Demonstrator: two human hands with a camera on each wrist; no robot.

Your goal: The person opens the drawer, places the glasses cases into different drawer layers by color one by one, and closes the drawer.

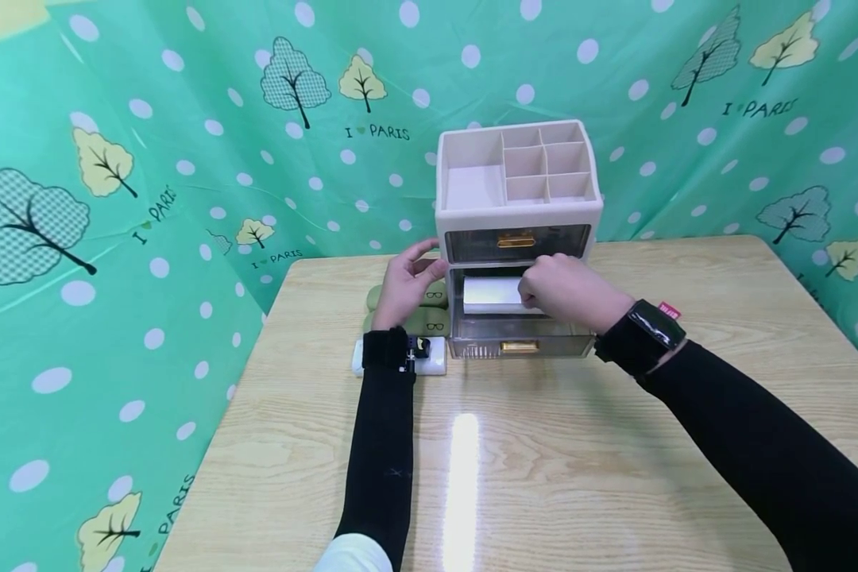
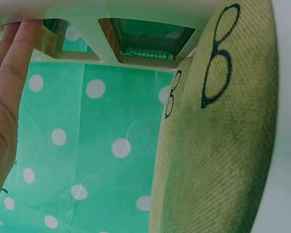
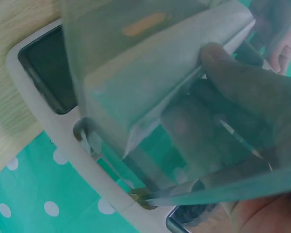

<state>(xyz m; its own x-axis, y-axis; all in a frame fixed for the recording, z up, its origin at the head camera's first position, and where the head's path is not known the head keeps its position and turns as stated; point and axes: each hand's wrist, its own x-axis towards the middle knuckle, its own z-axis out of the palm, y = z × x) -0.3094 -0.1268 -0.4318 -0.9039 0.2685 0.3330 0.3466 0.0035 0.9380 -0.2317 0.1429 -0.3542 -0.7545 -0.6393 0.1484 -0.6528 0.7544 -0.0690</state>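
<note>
A white desk organizer point(image 1: 579, 208) with smoky see-through drawers stands on the table, its shut top drawer point(image 1: 472, 245) above a pulled-out drawer point(image 1: 558, 326). In that drawer lies a white flat item point(image 1: 491, 292) with a folded-looking edge; its kind cannot be told. My right hand point(image 1: 561, 287) reaches in and pinches the item, thumb on its upper face in the right wrist view. My left hand point(image 1: 404, 287) rests against the organizer's left side, and in the left wrist view its straight fingers point(image 2: 17, 63) touch the frame.
Two green glasses cases point(image 1: 418, 322) lie beside the organizer's left side, under my left hand. In front of them is a white object point(image 1: 432, 361) with a dark piece by it. A red tag point(image 1: 669, 310) shows behind my right wrist. A green polka-dot cloth point(image 1: 372, 183) hangs behind the table.
</note>
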